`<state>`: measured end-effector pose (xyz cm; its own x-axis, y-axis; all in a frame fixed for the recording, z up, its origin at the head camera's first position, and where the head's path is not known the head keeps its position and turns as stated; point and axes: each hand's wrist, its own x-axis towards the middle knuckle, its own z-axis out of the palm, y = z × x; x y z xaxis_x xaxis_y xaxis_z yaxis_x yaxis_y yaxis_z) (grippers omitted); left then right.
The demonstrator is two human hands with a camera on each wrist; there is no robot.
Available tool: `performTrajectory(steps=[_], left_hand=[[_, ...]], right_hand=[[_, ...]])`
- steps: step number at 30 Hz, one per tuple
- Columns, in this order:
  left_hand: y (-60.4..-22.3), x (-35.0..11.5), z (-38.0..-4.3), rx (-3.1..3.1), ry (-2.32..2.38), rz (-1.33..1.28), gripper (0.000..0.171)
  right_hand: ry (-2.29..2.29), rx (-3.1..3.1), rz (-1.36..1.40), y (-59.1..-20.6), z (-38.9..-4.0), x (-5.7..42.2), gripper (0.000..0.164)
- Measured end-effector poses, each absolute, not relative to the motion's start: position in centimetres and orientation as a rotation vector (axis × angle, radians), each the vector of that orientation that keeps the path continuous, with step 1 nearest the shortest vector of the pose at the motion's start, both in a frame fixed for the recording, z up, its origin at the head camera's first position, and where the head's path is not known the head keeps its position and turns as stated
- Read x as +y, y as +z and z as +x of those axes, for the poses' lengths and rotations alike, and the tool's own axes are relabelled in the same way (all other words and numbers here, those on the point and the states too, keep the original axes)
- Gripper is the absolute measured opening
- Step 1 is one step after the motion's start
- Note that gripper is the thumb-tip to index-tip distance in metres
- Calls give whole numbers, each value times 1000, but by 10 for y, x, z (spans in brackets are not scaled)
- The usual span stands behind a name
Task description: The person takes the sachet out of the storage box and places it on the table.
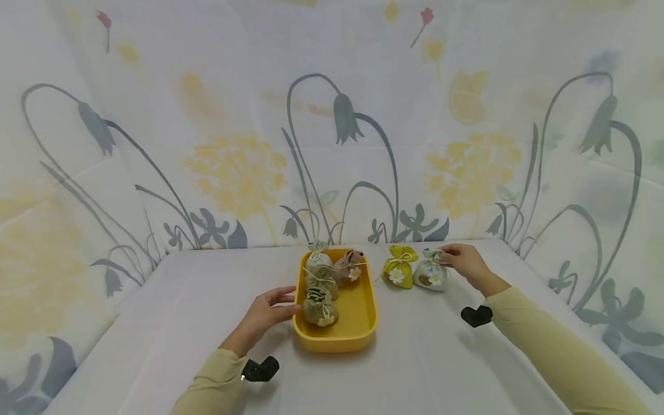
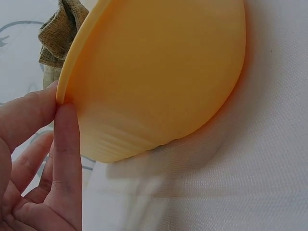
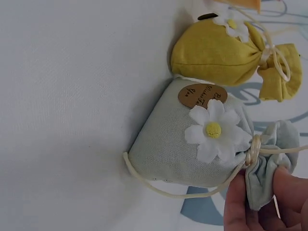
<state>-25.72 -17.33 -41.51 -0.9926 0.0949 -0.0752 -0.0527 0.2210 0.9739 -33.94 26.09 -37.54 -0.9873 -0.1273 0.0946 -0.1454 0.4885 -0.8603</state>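
Observation:
My left hand (image 1: 267,314) pinches the left rim of a yellow plastic tub (image 1: 358,343) between thumb and fingers, as the left wrist view shows close up. Inside the tub lie several small drawstring pouches, among them a mauve pouch (image 1: 346,268) and an olive-green pouch (image 1: 317,311) with a flower. To the tub's right, my right hand (image 1: 469,265) pinches the gathered neck of a pale grey-green pouch (image 3: 183,139). This pouch bears a white flower and a brown oval tag, and its cord hangs loose. Beside it stands a mustard-yellow pouch (image 1: 398,268), also with a white flower.
A white cloth covers the table (image 1: 415,369). Behind it hangs a patterned curtain (image 1: 238,115) with grey bellflowers and yellow blooms. Black wrist devices sit at both sleeves. The tub's front right part shows bare yellow floor.

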Motion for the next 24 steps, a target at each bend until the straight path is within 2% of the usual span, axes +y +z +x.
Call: performTrajectory(steps=[11,24], left_hand=[[-416,-172,-258,2352,1888,46,57],[-416,-172,-259,2361,1889,19,57]], right_hand=[[1489,-2749,123,-377,-320,278,53],[1507,-2668,73,-376,-296,282,54]])
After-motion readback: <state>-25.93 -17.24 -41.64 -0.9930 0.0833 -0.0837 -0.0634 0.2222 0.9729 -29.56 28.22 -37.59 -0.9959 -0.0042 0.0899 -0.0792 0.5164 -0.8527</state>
